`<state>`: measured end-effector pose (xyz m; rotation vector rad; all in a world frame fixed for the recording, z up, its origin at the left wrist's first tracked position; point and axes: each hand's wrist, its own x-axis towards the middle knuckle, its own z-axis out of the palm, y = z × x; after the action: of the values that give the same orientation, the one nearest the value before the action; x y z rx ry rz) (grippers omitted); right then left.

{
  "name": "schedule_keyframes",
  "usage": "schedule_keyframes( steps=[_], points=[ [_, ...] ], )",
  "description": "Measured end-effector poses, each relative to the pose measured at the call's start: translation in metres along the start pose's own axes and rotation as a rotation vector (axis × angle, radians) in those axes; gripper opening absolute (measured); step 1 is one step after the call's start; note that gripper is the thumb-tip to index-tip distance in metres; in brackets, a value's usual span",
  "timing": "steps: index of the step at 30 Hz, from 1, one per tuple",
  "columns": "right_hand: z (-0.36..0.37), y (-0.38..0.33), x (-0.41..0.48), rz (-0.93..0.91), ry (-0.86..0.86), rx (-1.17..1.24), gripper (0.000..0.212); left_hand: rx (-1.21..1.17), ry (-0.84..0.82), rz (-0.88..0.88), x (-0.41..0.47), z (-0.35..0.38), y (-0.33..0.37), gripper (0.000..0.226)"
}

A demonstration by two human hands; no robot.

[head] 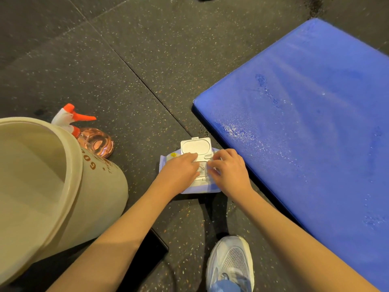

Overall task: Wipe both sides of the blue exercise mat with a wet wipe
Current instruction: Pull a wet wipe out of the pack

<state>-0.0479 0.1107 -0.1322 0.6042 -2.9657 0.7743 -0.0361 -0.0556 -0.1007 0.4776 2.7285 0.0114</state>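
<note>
Blue exercise mat [305, 123] is laid flat on the floor [147, 70], just right of the wet wipe pack [197, 189], whose lid [195, 147] is flipped up. The pack is pressed by the left hand [181, 171] with fingers nearly straight; the right hand [230, 172] is set at the opening with fingers bent, and whether anything is pinched cannot be told

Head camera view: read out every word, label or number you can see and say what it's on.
"GO" in brown letters on the beige bucket; the rest is hidden by its rim.
Smaller line beneath it on the bucket: too blurred to read.
Yellow sticker on the wet wipe pack: too small to read.
</note>
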Motion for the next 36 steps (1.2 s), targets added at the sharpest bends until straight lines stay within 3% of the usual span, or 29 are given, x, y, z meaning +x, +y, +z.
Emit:
schedule_keyframes(
  steps=[2,5,7,10,13,17,22,26,32,36],
  points=[
    [0.0,-0.001,0.0,0.002,0.011,-0.001,0.006,-0.009,0.077,0.069,0.002,0.003,0.002,0.018],
    [0.0,-0.002,0.0,0.001,0.01,-0.007,0.006,0.001,0.191,0.103,0.003,0.009,0.002,0.033],
    [-0.001,-0.002,0.001,-0.002,0.007,-0.01,0.006,-0.081,0.315,0.095,-0.001,0.009,0.005,0.025],
    [-0.001,-0.002,0.0,-0.008,0.003,-0.028,0.005,-0.405,0.488,-0.123,-0.012,0.019,0.0,0.012],
    [-0.003,-0.004,0.0,-0.029,0.007,-0.076,0.004,-0.656,0.479,-0.349,-0.026,0.028,-0.002,0.017],
    [-0.001,-0.009,0.006,-0.17,0.007,-0.165,0.004,-0.686,0.483,-0.529,-0.03,0.028,0.003,0.02],
    [0.003,-0.024,0.018,-0.124,-0.066,-0.106,0.008,-0.642,0.361,-0.474,-0.029,0.023,0.006,0.021],
    [0.005,-0.029,0.028,0.003,-0.123,-0.007,0.019,-0.647,0.38,-0.464,-0.026,0.019,0.006,0.023],
    [0.0,-0.025,0.035,0.003,-0.176,0.009,0.03,-0.655,0.307,-0.436,-0.022,0.018,-0.002,0.038],
    [-0.001,-0.022,0.034,-0.069,-0.173,-0.001,0.013,-0.806,0.38,-0.507,-0.023,0.021,0.003,0.038]
  ],
)
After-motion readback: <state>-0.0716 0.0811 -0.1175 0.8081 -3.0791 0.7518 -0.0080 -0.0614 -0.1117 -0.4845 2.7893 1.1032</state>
